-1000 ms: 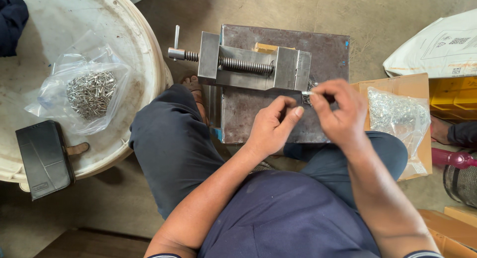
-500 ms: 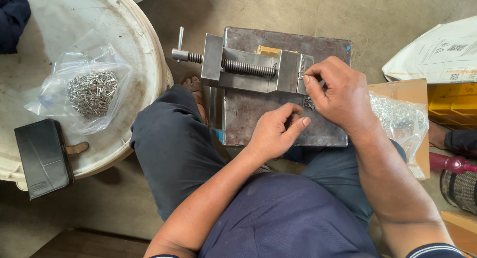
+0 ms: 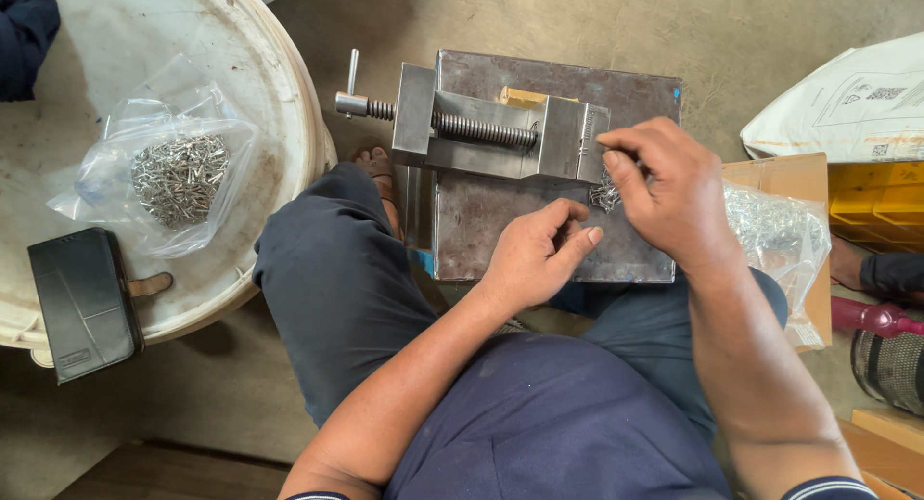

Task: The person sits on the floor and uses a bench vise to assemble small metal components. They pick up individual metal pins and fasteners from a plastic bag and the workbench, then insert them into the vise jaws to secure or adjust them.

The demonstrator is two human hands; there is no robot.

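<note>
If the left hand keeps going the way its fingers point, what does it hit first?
The left hand points up and right, so it would likely first meet the small pile of metal pieces under the right hand, just before the vise. Depth is uncertain.

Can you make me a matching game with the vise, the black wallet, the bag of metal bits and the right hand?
Things:
1. vise
2. black wallet
3. bag of metal bits
4. right hand

Places:
A. lying in the middle of the white round lid
B. at the vise's jaw end, over small metal pieces
C. on the grey metal plate
D. at the lid's near edge

Pairs: 1-C, 2-D, 3-A, 4-B
</note>
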